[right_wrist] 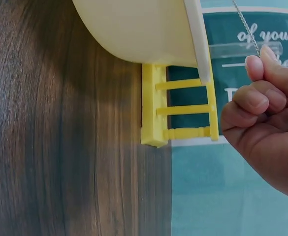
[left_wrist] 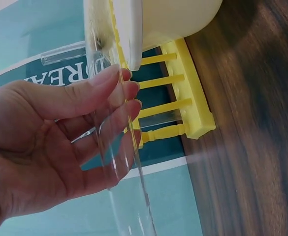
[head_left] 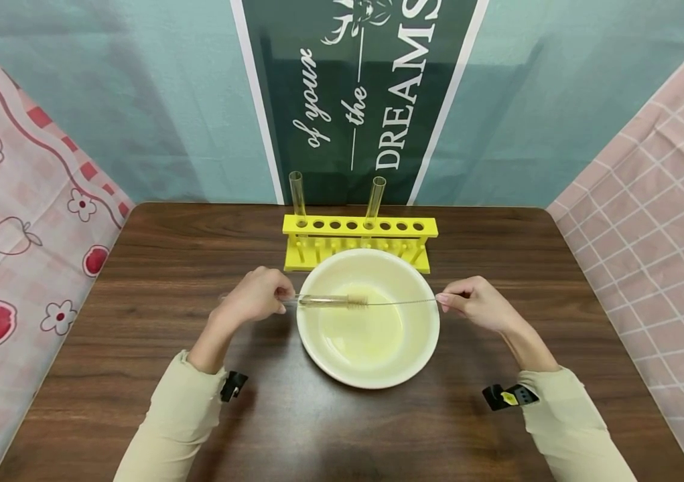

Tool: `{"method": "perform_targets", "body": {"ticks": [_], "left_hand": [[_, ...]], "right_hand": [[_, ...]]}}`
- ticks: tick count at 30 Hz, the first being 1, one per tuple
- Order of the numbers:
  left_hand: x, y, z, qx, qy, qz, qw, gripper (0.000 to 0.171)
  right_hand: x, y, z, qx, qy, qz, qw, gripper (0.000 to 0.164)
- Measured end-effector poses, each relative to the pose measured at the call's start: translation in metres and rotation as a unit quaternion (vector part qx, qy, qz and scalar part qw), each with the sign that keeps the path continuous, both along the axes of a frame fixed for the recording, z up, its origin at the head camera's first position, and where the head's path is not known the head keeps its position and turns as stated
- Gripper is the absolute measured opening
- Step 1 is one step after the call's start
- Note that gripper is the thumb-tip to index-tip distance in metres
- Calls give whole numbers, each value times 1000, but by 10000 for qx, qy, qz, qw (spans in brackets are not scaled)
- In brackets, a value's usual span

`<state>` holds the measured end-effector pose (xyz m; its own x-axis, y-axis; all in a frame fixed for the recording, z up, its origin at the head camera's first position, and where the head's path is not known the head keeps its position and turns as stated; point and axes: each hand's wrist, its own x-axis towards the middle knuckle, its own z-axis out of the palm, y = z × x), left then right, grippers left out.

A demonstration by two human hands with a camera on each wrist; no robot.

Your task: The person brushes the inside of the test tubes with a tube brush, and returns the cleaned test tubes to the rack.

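Observation:
My left hand (head_left: 260,294) grips a clear glass test tube (left_wrist: 126,196) between thumb and fingers, left of a white basin. The tube lies level, its mouth end over the basin. A test tube brush (head_left: 356,302) with pale bristles stands partly inside that mouth. Its thin twisted wire (right_wrist: 246,23) runs right to my right hand (head_left: 474,301), where thumb and index finger pinch the end. Beneath the tube and brush is the white basin (head_left: 368,383), with pale yellowish liquid (head_left: 366,335) in it.
Behind the basin stands a yellow test tube rack (head_left: 360,226). Two upright test tubes, a left one (head_left: 297,194) and a right one (head_left: 376,197), rest in its holes. The brown wooden table (head_left: 366,435) backs onto a blue-green cloth (head_left: 167,100).

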<state>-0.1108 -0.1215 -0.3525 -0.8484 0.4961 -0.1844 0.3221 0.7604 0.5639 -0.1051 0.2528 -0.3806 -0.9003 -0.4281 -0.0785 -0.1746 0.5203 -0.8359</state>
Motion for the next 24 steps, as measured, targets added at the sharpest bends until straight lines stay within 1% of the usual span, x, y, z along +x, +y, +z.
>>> {"method": "perform_targets", "body": {"ticks": [3,5,7,9,11,15,20,22,24], "left_hand": [[-1,1,0,56,-20,-2,10000,43],[-2,1,0,94,-71,4,9999,35],[-3,2,0,117,-114,-7,9999,23],[-4,2,0,119,-133,-5,9998,13],[-5,2,0,108,-123,-18,9999,12],[-6,6,0,163,-133,-95,9997,13],[-8,13,-1,216,-95,-226,9995,12],[-8,15,-1,196,-82,-219,9995,12],[-9,17,0,160,-94,-208,9996,12]], "right_hand": [[0,-5,0,-23,94,49,9999,20],[1,-8,0,0,207,60,9998,18],[1,-11,0,105,376,93,9992,16],[2,-14,0,266,599,140,9978,15],[2,-16,0,409,944,257,9944,14],[1,-23,-1,506,1649,599,9832,15],[1,-35,-3,584,2481,1089,9608,17],[1,-39,-3,625,2756,1170,9521,17],[1,-43,-3,648,2929,1177,9467,17]]}}
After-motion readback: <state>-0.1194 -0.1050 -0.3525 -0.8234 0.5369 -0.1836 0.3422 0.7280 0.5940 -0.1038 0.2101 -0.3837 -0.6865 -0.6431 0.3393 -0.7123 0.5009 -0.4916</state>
